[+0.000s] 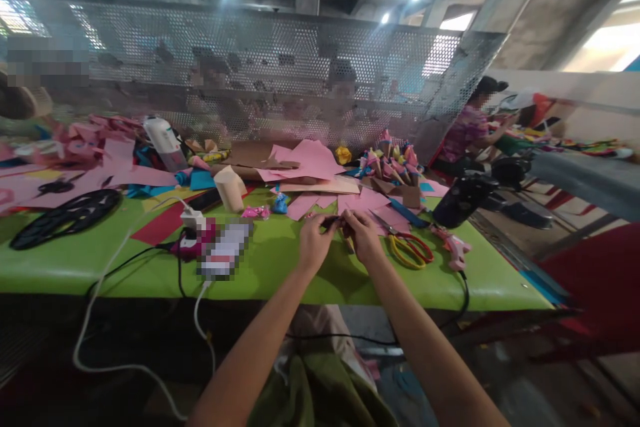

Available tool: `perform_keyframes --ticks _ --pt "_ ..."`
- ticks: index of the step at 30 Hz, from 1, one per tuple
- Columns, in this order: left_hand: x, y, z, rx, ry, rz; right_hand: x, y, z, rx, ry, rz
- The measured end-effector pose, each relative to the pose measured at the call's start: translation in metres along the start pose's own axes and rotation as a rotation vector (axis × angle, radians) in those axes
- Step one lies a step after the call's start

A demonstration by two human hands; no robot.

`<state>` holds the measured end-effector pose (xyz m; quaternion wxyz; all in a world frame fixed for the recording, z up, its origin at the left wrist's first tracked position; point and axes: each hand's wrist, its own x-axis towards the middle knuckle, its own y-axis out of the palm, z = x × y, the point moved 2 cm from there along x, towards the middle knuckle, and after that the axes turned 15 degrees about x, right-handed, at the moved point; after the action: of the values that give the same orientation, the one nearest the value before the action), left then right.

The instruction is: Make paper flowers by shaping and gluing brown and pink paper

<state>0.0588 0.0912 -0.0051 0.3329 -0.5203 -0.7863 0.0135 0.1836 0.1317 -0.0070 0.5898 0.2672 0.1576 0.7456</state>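
Observation:
My left hand [316, 240] and my right hand [361, 233] meet above the front half of the green table [280, 273]. Both are closed, fingertips pinching around a small dark piece [329, 221] whose kind I cannot make out. A thin brownish strip [349, 240] hangs below my right fingers. Just right of that hand lie scissors [411, 250] with yellow and red handles, blades pointing to the far left. Behind my hands are sheets of pink paper [315, 160]. A pink glue gun [455, 247] rests farther right, its black cord running off the table edge.
To the left are a phone [226, 250] on a white cable, a magenta power strip [193, 243], a cream roll [230, 188] and a black reel [65, 219]. Paper flowers [393, 163] stand at the back right beside a black container [463, 200]. A perforated metal screen [280, 73] rises behind. Another person [473, 123] sits far right.

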Motion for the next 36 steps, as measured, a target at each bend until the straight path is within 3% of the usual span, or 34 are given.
perform_keyframes --ticks 8,19,25,31,36 --pt "0.003 -0.006 0.009 -0.372 -0.289 0.005 0.001 -0.001 0.003 0.031 -0.018 -0.038" --pt "-0.003 -0.014 0.000 -0.487 -0.368 0.113 0.001 0.000 0.007 -0.068 -0.083 -0.056" --pt "-0.008 -0.021 0.003 -0.644 -0.398 0.089 -0.002 0.007 0.012 -0.140 -0.166 -0.069" --pt "-0.020 -0.024 0.003 -0.723 -0.490 0.130 -0.013 0.030 0.027 -0.253 -0.311 -0.008" --pt "-0.042 -0.011 -0.019 -0.744 -0.529 0.145 -0.017 0.066 0.036 -0.667 -0.547 0.161"
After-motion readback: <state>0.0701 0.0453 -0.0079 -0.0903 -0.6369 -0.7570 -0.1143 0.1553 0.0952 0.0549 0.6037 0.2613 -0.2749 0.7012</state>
